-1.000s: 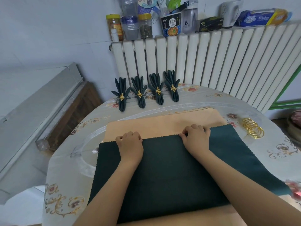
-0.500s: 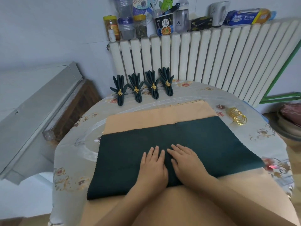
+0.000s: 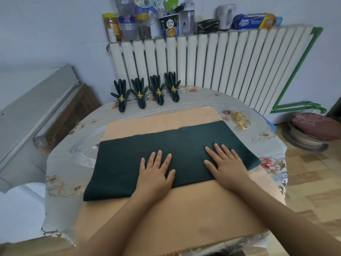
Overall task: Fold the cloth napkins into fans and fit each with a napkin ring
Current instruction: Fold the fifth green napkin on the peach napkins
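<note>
Dark-green folded napkin [image 3: 171,157] lies mid-frame on the tan cloth [image 3: 166,215]. Since a half-second ago, left hand [image 3: 156,174] and right hand [image 3: 226,163] have slid apart, fingers flat, smoothing the fold; pleating likely follows.

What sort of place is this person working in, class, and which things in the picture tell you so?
Probably a room in a home, perhaps a kitchen or dining corner. A white radiator carries jars, a noodle cup and a kettle; the table has a flowered cover.
</note>
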Motion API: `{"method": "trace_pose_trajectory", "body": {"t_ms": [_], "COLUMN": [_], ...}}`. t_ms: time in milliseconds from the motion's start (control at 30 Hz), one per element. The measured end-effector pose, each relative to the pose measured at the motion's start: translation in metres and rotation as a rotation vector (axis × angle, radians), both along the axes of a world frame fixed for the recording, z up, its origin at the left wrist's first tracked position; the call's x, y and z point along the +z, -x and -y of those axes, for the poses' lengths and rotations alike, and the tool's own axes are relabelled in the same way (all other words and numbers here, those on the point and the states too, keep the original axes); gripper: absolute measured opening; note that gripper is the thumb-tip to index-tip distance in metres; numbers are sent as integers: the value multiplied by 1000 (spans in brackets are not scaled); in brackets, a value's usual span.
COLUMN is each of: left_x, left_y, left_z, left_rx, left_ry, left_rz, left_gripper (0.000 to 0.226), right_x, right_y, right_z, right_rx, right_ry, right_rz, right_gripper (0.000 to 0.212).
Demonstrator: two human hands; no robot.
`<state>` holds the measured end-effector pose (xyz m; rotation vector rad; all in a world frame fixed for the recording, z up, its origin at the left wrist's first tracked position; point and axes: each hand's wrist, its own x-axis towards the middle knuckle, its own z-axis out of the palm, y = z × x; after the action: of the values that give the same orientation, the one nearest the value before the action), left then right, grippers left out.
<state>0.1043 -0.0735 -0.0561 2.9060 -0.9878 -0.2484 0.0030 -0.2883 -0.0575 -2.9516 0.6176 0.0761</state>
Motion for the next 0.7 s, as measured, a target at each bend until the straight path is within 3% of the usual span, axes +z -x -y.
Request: {"method": "trace_pose_trajectory", "body": {"t_ms": [367,533,600,700], "left_x": [-2,0,1,3], "left_y": [3,3,4,0], "left_z": [2,4,9,-2], "left_rx": [4,-2,-20,-66], "left_ry": [6,23,35,45], "left_rz": [1,-4,-29,-20], "left_gripper": [56,55,53,51], "right_x": [8,21,16,1], "right_y": [12,-20,-30,-34], "right_z": [18,-50,-72,-85], "right_rx": [-117,131,196,231], "right_ry": [2,-70,-177,-105], "right_rz": [-54,128,104,52], "right_gripper": [58,50,50,54]}}
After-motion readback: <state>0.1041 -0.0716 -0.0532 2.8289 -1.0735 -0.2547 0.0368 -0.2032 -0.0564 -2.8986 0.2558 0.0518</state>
